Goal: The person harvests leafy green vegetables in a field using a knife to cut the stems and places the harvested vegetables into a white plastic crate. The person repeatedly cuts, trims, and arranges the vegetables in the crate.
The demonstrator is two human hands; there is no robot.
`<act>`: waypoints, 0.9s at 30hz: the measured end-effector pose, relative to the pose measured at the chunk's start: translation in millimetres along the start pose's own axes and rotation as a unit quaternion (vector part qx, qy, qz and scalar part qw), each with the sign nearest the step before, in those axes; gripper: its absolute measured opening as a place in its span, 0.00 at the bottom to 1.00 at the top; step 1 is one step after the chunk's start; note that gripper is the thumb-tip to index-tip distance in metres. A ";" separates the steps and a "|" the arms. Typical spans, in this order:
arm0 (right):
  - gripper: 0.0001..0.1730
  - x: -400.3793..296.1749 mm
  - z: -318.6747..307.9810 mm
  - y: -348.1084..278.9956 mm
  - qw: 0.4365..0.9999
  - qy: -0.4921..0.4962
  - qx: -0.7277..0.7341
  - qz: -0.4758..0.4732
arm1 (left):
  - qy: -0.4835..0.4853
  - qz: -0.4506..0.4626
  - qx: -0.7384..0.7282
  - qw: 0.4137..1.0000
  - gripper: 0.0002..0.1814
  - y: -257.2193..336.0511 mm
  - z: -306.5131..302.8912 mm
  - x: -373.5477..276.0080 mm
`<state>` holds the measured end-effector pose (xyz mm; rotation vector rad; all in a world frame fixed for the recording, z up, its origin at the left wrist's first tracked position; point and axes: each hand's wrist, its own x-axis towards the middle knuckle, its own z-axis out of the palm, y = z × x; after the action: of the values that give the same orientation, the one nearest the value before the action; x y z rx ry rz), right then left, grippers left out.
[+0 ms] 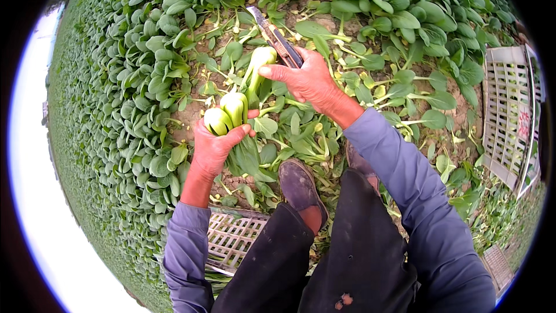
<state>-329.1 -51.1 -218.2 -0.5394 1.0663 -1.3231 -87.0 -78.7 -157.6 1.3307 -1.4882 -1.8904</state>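
My left hand (217,143) is closed around two heads of green bok choy (233,106), their pale bases up and their leaves hanging down beneath the palm. In my right hand (310,78) is a utility knife (278,39) with its blade extended, pointing up and left, away from me. The thumb of that hand presses on another bok choy head (263,57), whose leaves hang beside the ones in my left hand. The right fingers are partly hidden behind the palm.
Dense rows of growing bok choy (152,52) stand ahead and to the left. Loose cut leaves (304,134) litter the soil around my shoes (302,187). A plastic crate (232,237) is by my left leg, another crate (506,113) at the right, and one more (498,267) at the lower right.
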 end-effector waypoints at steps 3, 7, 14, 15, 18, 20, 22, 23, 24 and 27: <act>0.23 -35.7 -3.2 -3.2 1.000 0.020 0.009 -0.013 | -0.032 -0.002 0.015 0.999 0.26 -6.8 16.0 -14.5; 0.21 -75.5 -13.0 -15.7 0.996 0.066 -0.023 -0.047 | -0.053 0.007 0.019 0.998 0.35 6.8 36.4 -35.6; 0.18 -132.7 -11.9 -50.3 0.986 0.053 -0.117 -0.108 | -0.026 0.041 -0.010 0.999 0.35 44.3 30.8 -92.2; 0.18 -139.9 -6.0 -56.9 0.983 0.045 -0.139 -0.112 | -0.009 0.065 -0.010 0.998 0.36 48.6 28.8 -100.8; 0.18 -165.3 7.1 -78.6 0.974 0.008 -0.193 -0.121 | 0.030 0.134 -0.026 0.990 0.36 58.5 27.1 -119.9; 0.19 -182.1 16.0 -92.8 0.969 -0.019 -0.206 -0.133 | 0.033 0.167 -0.059 0.984 0.34 65.8 32.6 -129.7; 0.19 -199.4 24.3 -107.4 0.977 -0.071 -0.163 -0.115 | 0.032 0.193 -0.083 0.977 0.33 69.6 36.1 -137.2; 0.19 -206.3 29.6 -113.2 0.980 -0.097 -0.141 -0.105 | 0.028 0.199 -0.089 0.976 0.33 69.8 36.3 -140.8; 0.18 -213.9 35.3 -117.8 0.979 -0.117 -0.123 -0.113 | 0.015 0.200 -0.113 0.973 0.34 69.9 43.1 -143.3; 0.17 -238.3 51.0 -138.6 0.974 -0.185 -0.085 -0.097 | -0.032 0.208 -0.143 0.967 0.38 74.9 58.9 -158.9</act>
<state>-331.9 130.8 -4.9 -0.9989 0.8350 -1.2417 -79.8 47.4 -22.2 0.7641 -1.3338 -1.7944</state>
